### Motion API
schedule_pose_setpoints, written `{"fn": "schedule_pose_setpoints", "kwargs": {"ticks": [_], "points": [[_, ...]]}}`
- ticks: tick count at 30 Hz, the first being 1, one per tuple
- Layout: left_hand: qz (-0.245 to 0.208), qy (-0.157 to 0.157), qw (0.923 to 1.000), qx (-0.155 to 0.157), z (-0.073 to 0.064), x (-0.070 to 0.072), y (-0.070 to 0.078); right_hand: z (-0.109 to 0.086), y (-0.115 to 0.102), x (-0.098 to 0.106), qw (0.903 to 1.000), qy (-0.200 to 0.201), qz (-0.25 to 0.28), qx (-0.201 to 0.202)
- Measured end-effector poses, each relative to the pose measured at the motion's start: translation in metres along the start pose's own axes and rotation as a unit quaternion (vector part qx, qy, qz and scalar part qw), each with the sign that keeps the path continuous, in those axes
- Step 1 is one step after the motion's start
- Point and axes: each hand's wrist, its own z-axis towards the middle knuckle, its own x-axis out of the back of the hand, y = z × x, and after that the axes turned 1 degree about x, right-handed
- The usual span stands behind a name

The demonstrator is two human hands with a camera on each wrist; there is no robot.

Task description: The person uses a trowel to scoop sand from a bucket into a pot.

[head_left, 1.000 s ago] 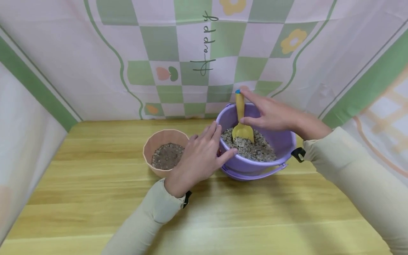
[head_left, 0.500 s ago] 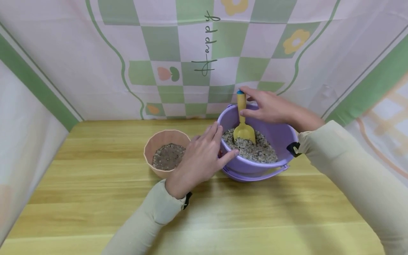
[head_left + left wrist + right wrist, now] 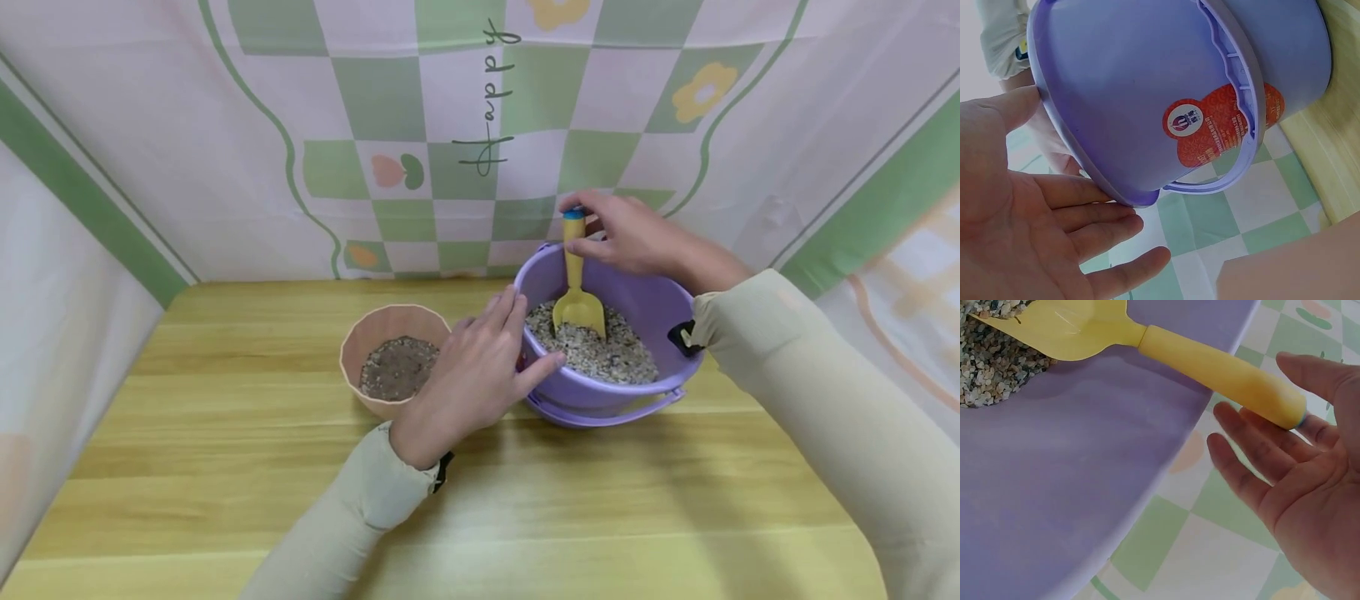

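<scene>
A purple bucket (image 3: 600, 398) stands on the table, partly filled with speckled gravel (image 3: 618, 354). A yellow scoop (image 3: 579, 310) leans in it, blade in the gravel and blue-tipped handle pointing up past the rim. My right hand (image 3: 637, 237) is at the top of that handle; in the right wrist view its fingers (image 3: 1254, 447) lie loosely beside the handle end, with the thumb apart from it. My left hand (image 3: 476, 367) rests on the bucket's left rim, fingers nearly straight, thumb over the front rim. The left wrist view shows the bucket's red label (image 3: 1210, 122).
A peach faceted bowl (image 3: 356, 333) with brown grainy material in it stands left of the bucket, partly hidden by my left hand. The bucket's purple handle (image 3: 630, 411) hangs down in front. Behind is a green-and-white checked cloth (image 3: 382, 100), close to the bucket.
My right hand has moved slightly up toward the end of the scoop's handle, its index finger now bent over the blue tip. The left hand stays on the rim.
</scene>
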Motion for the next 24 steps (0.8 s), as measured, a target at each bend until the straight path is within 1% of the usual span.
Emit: {"fn": "schedule_pose_setpoints", "kwargs": {"ticks": [3, 7, 10, 15, 19, 22, 24], "points": [[-0.003, -0.003, 1.0000, 0.000, 0.000, 0.000, 0.000, 0.001, 0.001, 0.000, 0.9999, 0.007, 0.011, -0.008], [-0.004, -0.009, 0.9999, 0.003, -0.001, 0.000, 0.000, 0.001, 0.002, 0.001, 0.9998, 0.012, 0.014, -0.002], [-0.006, -0.009, 0.9999, 0.006, -0.001, 0.000, 0.000, 0.002, 0.004, 0.002, 0.9996, 0.007, 0.020, 0.018], [-0.004, -0.009, 0.9999, 0.006, -0.001, 0.000, 0.000, 0.001, 0.010, 0.002, 0.9973, -0.020, 0.038, 0.059], [-0.001, -0.013, 0.9999, 0.005, -0.001, 0.001, 0.000, 0.000, 0.014, 0.002, 0.9942, -0.036, 0.062, 0.081], [-0.002, -0.014, 0.9999, 0.007, -0.001, 0.001, 0.000, 0.000, 0.016, 0.002, 0.9913, -0.039, 0.080, 0.097], [-0.003, -0.015, 0.9998, 0.010, -0.001, 0.001, 0.001, 0.001, 0.017, 0.001, 0.9896, -0.040, 0.095, 0.101]]}}
